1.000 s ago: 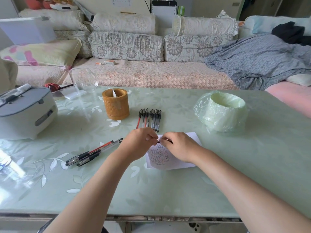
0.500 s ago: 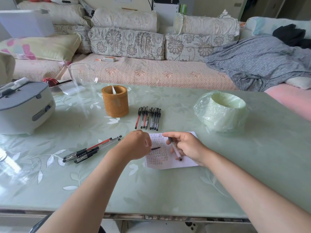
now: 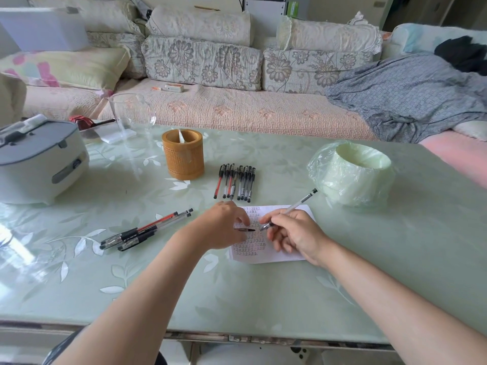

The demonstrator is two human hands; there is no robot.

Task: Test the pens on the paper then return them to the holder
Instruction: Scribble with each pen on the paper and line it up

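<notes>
A white paper covered in small written marks lies on the green table. My right hand grips a clear uncapped pen in a writing hold, its tip just above the paper. My left hand rests on the paper's left edge and holds the black pen cap. Several capped pens lie in a row beyond the paper. Three more pens lie together to the left. The brown round pen holder stands upright behind them.
A grey-lidded white cooker sits at the table's left. A clear glass stands behind the holder. A plastic-wrapped green bowl is at the right. A sofa with cushions runs behind the table.
The hands pulled the cap off the pen. My right hand turned the pen into a writing hold with its tip over the paper, while my left hand kept the cap.
</notes>
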